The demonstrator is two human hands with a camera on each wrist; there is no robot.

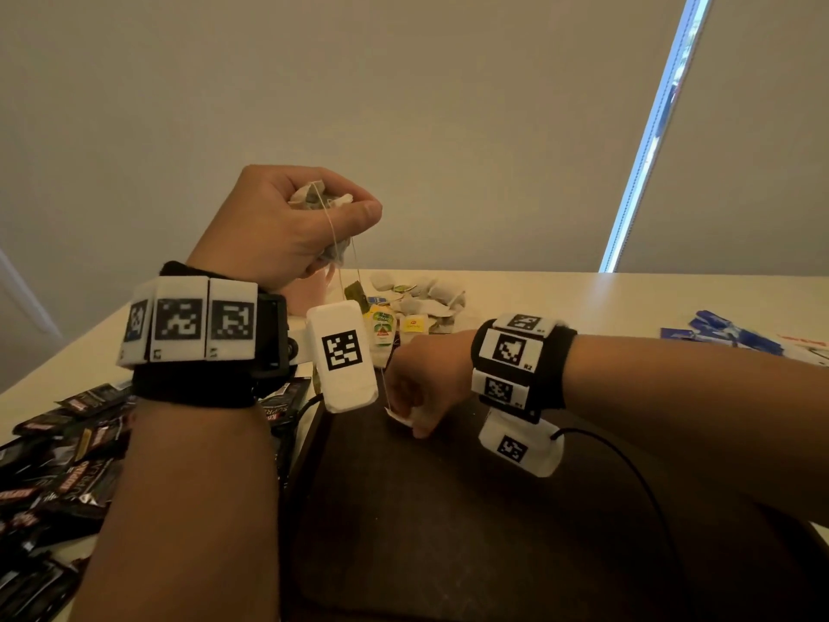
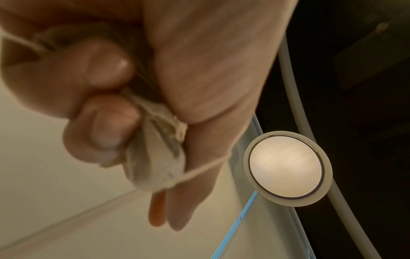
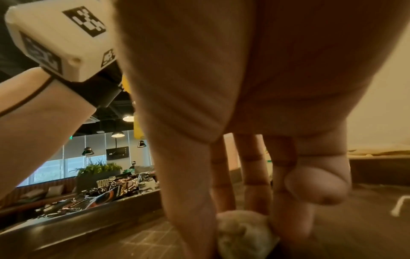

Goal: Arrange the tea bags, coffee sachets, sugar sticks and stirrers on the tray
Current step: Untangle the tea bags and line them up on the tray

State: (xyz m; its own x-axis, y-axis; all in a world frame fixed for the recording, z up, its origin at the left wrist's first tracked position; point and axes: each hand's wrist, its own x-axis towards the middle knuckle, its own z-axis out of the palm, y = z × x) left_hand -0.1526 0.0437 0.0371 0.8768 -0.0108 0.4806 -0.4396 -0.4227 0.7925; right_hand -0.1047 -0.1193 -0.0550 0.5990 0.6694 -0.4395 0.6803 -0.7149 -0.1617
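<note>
My left hand (image 1: 323, 217) is raised above the table and grips a bunch of grey tea bags (image 1: 314, 202), whose strings hang down. In the left wrist view its fingers (image 2: 106, 121) curl round the tea bags (image 2: 155, 157). My right hand (image 1: 415, 424) is low over the dark tray (image 1: 448, 523) and pinches a single white tea bag (image 1: 400, 417) at the tray floor. In the right wrist view that tea bag (image 3: 241, 231) lies between thumb and fingers. One thin string (image 1: 383, 379) runs from the bunch down towards the right hand.
A heap of loose tea bags (image 1: 421, 298) lies on the table behind the tray. Black coffee sachets (image 1: 58, 451) are piled left of the tray rim (image 3: 88, 220). Blue sugar sticks (image 1: 735, 334) lie at far right. A pink object (image 1: 314, 294) stands behind my left wrist.
</note>
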